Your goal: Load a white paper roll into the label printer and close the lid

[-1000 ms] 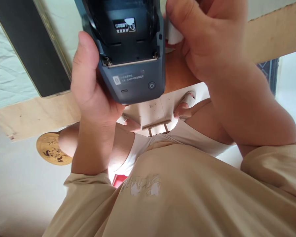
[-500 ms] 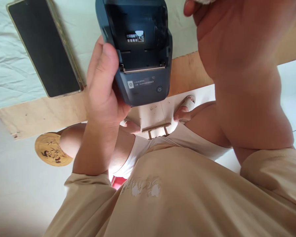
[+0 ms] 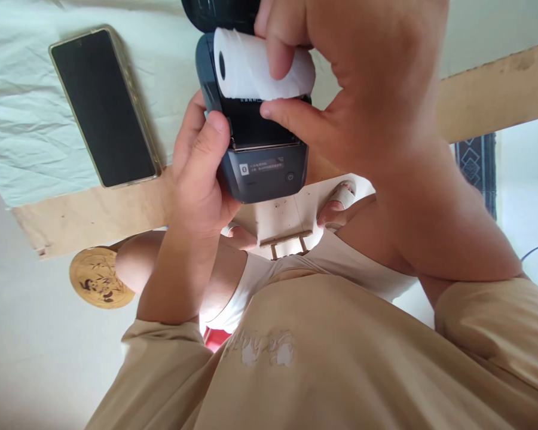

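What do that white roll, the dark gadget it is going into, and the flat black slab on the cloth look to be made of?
The white roll looks like matte paper, wound in layers around a hollow core. The gadget seems to be moulded plastic, dark blue-grey, with a dull, smooth sheen. The slab, apparently a phone, has a glossy black face, likely glass, and a pale, perhaps metallic rim.

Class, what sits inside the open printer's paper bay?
A white paper roll, pinched by the right hand, sits in the printer. The bay floor beneath is hidden.
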Demonstrator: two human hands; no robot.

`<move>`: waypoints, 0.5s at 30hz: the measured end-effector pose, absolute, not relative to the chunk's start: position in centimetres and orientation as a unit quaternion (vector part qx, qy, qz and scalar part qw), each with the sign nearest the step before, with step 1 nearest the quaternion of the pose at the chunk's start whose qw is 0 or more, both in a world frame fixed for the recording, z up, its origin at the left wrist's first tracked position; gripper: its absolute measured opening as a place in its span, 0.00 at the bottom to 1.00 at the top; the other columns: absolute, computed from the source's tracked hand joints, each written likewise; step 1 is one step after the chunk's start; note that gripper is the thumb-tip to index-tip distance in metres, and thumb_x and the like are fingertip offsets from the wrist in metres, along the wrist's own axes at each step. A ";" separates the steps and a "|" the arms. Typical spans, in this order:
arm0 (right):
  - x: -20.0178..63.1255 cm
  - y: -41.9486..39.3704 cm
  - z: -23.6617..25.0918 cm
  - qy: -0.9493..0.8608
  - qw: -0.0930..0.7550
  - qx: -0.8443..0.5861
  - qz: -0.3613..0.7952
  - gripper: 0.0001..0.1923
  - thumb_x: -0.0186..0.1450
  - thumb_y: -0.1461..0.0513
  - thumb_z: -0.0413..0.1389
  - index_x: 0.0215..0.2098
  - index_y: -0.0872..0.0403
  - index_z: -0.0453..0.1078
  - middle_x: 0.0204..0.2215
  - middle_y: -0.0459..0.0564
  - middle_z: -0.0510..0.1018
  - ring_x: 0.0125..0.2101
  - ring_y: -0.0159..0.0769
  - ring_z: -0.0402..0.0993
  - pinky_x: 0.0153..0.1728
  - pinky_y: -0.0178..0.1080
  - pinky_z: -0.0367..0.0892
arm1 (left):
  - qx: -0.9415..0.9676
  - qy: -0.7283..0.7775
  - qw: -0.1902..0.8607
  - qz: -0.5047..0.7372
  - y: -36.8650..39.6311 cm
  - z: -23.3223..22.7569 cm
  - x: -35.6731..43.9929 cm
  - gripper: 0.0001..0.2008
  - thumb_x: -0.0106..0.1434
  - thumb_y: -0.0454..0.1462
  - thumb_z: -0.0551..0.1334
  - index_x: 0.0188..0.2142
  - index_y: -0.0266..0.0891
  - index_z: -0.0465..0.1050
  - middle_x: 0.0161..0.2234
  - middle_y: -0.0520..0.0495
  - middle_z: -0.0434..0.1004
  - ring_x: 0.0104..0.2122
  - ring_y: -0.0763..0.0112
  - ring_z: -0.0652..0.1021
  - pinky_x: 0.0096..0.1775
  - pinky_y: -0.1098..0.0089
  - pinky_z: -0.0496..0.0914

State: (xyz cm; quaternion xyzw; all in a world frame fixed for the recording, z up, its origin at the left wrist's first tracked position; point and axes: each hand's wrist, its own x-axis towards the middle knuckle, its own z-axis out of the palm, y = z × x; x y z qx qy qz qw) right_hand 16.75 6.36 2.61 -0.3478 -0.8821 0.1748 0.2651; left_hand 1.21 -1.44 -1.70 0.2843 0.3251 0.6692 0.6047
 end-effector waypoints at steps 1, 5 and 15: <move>17.1 6.2 2.6 -0.909 0.239 -0.329 0.094 0.18 0.62 0.52 0.52 0.40 0.59 0.67 0.44 0.40 0.73 0.51 0.31 0.72 0.57 0.34 0.66 | 0.286 0.322 0.607 0.668 -1.4 -1.8 1.2 0.15 0.65 0.43 0.61 0.45 0.34 0.68 0.34 0.46 0.75 0.56 0.56 0.77 0.49 0.62 0.74; 17.8 5.9 2.6 -0.922 0.246 -0.294 0.045 0.16 0.64 0.53 0.50 0.42 0.57 0.64 0.44 0.40 0.72 0.51 0.32 0.72 0.53 0.33 0.66 | 0.300 0.317 0.610 0.661 -1.3 -2.1 0.9 0.16 0.64 0.44 0.61 0.46 0.36 0.69 0.35 0.47 0.76 0.55 0.60 0.77 0.51 0.62 0.74; 16.4 5.4 2.9 -0.913 0.185 -0.354 0.080 0.24 0.71 0.52 0.36 0.44 0.50 0.71 0.35 0.41 0.72 0.40 0.26 0.73 0.43 0.33 0.65 | 0.324 0.315 0.606 0.655 -1.3 -2.4 0.5 0.16 0.65 0.45 0.62 0.46 0.35 0.69 0.45 0.42 0.79 0.53 0.59 0.78 0.54 0.60 0.73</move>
